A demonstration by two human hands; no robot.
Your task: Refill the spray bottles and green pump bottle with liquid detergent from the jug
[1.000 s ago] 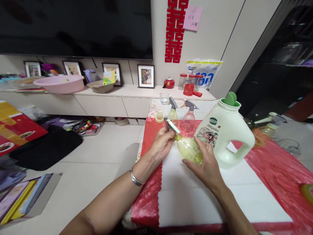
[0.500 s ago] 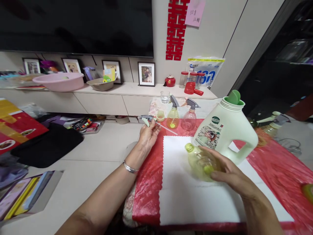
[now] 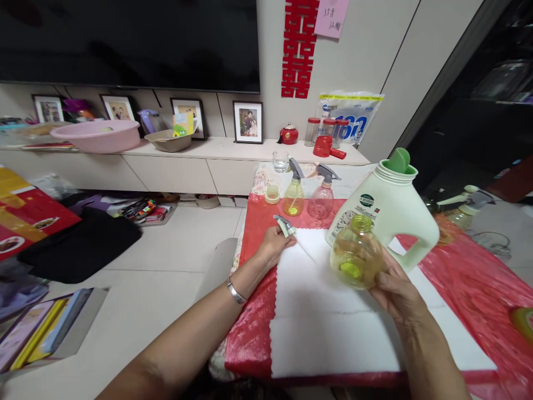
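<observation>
Yellow bottle (image 3: 356, 253), uncapped and tilted, is gripped in the right hand (image 3: 397, 291) just beside the white jug (image 3: 387, 214); the left hand (image 3: 272, 247) fingers pinch the trigger head (image 3: 284, 225) over the tabletop (image 3: 325, 322).

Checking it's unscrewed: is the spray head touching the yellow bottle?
Apart. Head view: left hand holds the spray head, right hand the bottle, cloth showing between.

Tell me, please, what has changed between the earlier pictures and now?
The left hand pulled the spray head out of the yellow bottle and carried it left; it now rests by the white sheet. The right hand kept the bottle, lowered it, then raised it neck up before the green jug. The jug and the two small spray bottles behind stayed put.
</observation>
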